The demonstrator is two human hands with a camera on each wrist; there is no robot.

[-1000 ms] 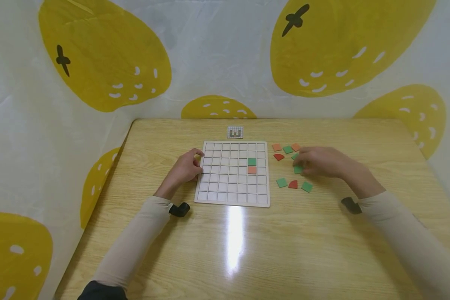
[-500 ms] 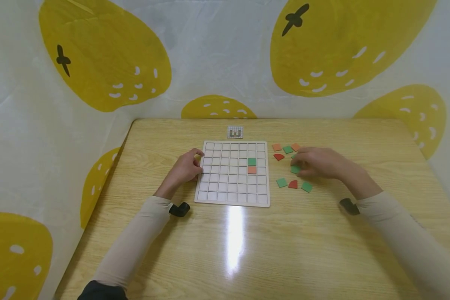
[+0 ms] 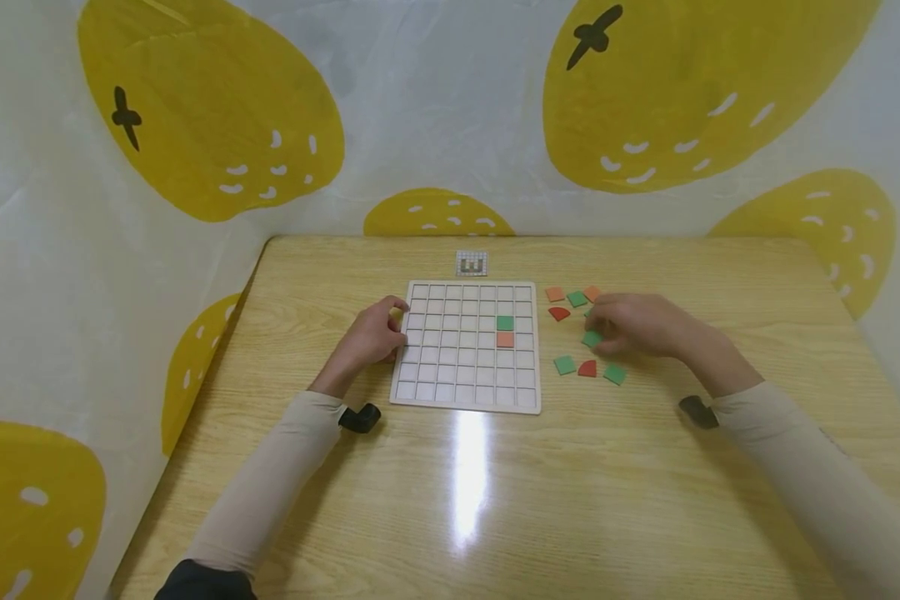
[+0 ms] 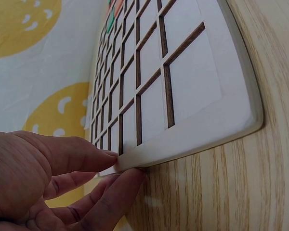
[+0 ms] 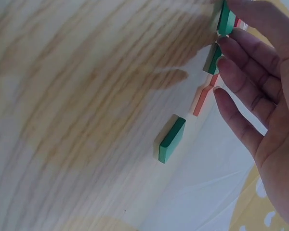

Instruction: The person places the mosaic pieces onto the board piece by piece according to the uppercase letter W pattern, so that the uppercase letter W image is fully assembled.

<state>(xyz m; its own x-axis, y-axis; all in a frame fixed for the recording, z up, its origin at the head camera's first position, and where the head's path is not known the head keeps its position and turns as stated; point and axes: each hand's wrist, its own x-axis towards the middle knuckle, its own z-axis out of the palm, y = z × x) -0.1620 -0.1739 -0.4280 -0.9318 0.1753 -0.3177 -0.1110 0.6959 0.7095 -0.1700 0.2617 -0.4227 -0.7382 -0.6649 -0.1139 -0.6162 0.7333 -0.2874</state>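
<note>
A white square grid board (image 3: 461,408) lies on the table; one green square tile (image 3: 505,322) and one orange square tile (image 3: 505,339) sit in its cells. My left hand (image 3: 375,335) grips the board's left edge, its thumb (image 4: 82,153) on the top of the frame and a fingertip against the side. To the right of the board, my right hand (image 3: 637,325) holds a green square tile (image 5: 226,19) between thumb and fingers, low over the table. Its other fingers spread beside another green tile (image 5: 213,58) and an orange tile (image 5: 202,98).
Loose tiles lie around the right hand: orange squares (image 3: 555,294), green squares (image 3: 565,365) and red quarter circles (image 3: 559,314). A small pattern card (image 3: 472,263) lies behind the board. A patterned cloth (image 3: 442,100) hangs along the table's back edge.
The green tile at my right fingertips has shifted slightly left with the hand and turned a little. My left hand and the board have stayed in place.
</note>
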